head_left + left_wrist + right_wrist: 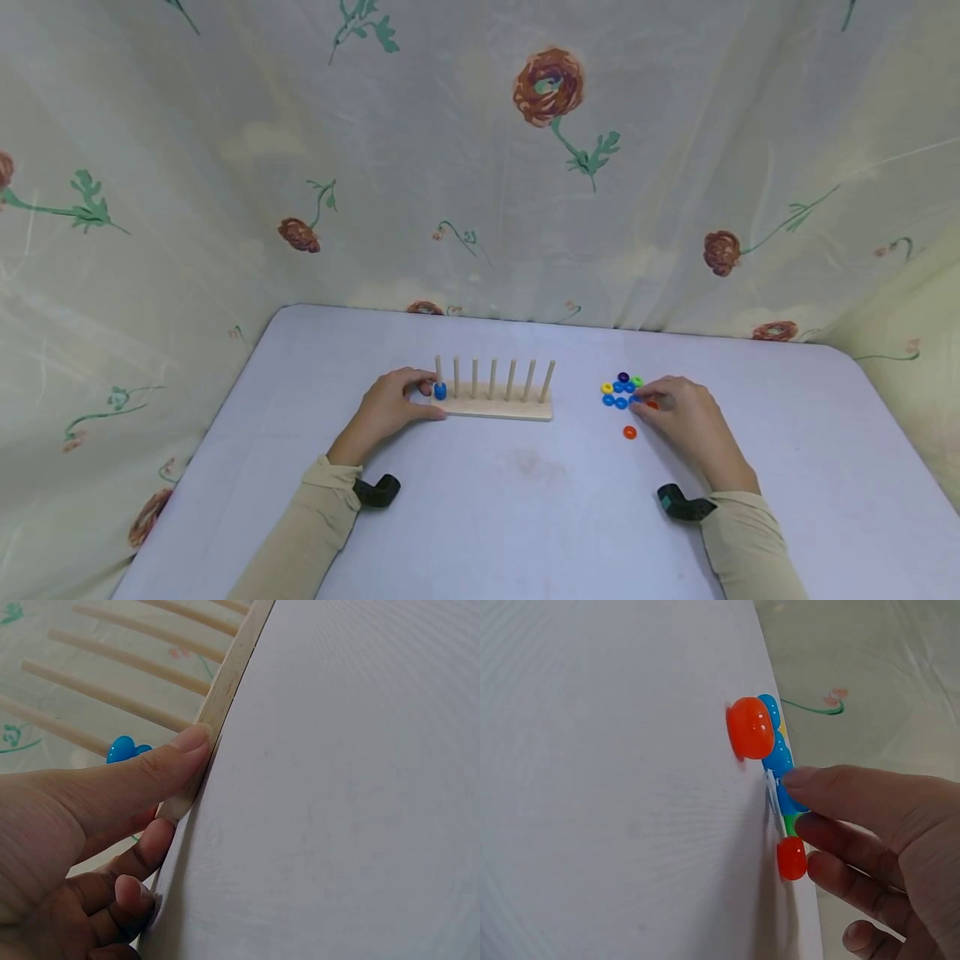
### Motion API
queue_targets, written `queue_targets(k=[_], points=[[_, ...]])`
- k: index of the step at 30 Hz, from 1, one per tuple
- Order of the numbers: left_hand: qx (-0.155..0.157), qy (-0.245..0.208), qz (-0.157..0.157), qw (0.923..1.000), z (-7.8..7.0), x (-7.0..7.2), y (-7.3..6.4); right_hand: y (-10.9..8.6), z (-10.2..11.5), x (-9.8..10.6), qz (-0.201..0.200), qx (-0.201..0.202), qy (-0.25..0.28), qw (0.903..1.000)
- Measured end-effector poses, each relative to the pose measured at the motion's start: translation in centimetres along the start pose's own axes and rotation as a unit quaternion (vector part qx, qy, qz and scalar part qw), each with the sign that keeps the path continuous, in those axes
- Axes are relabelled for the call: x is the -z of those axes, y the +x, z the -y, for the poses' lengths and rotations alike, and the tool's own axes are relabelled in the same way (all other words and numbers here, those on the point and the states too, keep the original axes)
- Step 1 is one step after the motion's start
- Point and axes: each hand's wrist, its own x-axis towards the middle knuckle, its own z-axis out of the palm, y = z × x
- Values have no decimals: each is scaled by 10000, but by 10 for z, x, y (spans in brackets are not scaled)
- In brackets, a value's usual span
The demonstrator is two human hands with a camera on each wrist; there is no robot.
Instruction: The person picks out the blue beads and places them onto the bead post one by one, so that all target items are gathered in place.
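Holding L end of wooden peg rack (491, 408) w/ L hand (384, 406), thumb on front edge, other fingers curled behind. Down at bead cluster, well to R of rack, w/ R hand (686, 417): narrow thumb-index gap about blue bead (634, 400), can't tell if pinched or just touched, too much finger in the way. Main risk, prob.: scattering neighboring beads from an off-center pinch, given tight packing + slick sides. Also poss. bumping red bead (652, 405) w/ spare fingertips, just beside. Poss. skidding or tipping rack from pressing hard at one end only; poss. dropping a bead at a peg tip from poor hole lineup. Materials: pale plain wood, long flat rectangular base, 7 slim round pegs in a row, w/ blue bead(s) (440, 391) low on leftmost. Beads glossy, prob. plastic, fat little rings, incl. yellow bead (607, 388), green bead (637, 381), dark purple bead (623, 377), plus loose orange bead (630, 432) nearer person. Smooth whitish tabletop (525, 525); thin, creased floral curtain (420, 125) behind.
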Motion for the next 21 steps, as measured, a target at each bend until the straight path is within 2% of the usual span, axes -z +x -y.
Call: queue_targets(k=[10,21], points=[[-11,-15,-7,10000,1,2,0,-3,7,5,-527,377,-20,9979],[-60,-27,-26,10000,1,0,0,-4,23,10,-561,680,-4,9961]])
